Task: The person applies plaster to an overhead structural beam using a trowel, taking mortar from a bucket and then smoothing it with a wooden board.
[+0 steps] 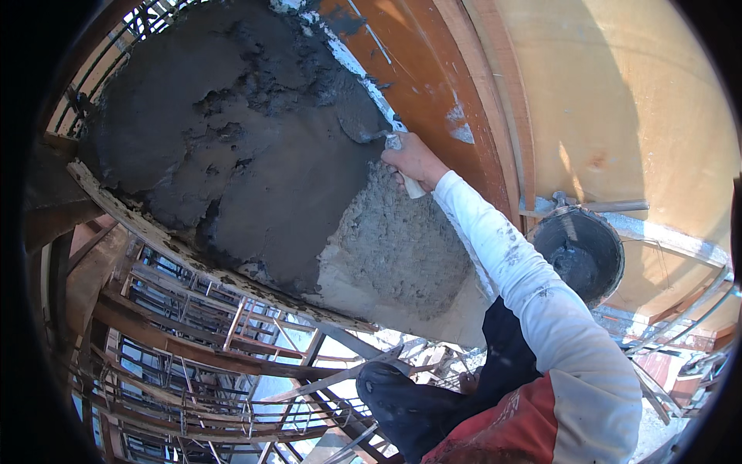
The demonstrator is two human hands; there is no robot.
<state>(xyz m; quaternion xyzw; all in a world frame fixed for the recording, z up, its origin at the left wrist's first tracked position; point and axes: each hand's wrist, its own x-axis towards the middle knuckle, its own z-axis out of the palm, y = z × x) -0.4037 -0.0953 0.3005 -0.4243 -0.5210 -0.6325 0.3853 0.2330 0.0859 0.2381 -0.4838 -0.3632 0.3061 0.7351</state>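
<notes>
My right hand (413,161) is closed around the pale handle of a trowel (367,130). Its mortar-coated blade lies against the wet grey mortar (270,162), beside the white strip along the orange panel. Below the blade, a rougher, drier patch (402,240) of the slab shows lighter grey. My left hand is out of the picture. White sleeve cloth with grey smears covers my right arm.
A black bucket (581,259) with mortar residue hangs or stands right of my arm. An orange-brown panel (456,93) with wooden edging curves along the upper right. Past the slab's lower-left edge is a drop with timber and bar scaffolding (224,352). My dark-trousered knee (394,398) is near that edge.
</notes>
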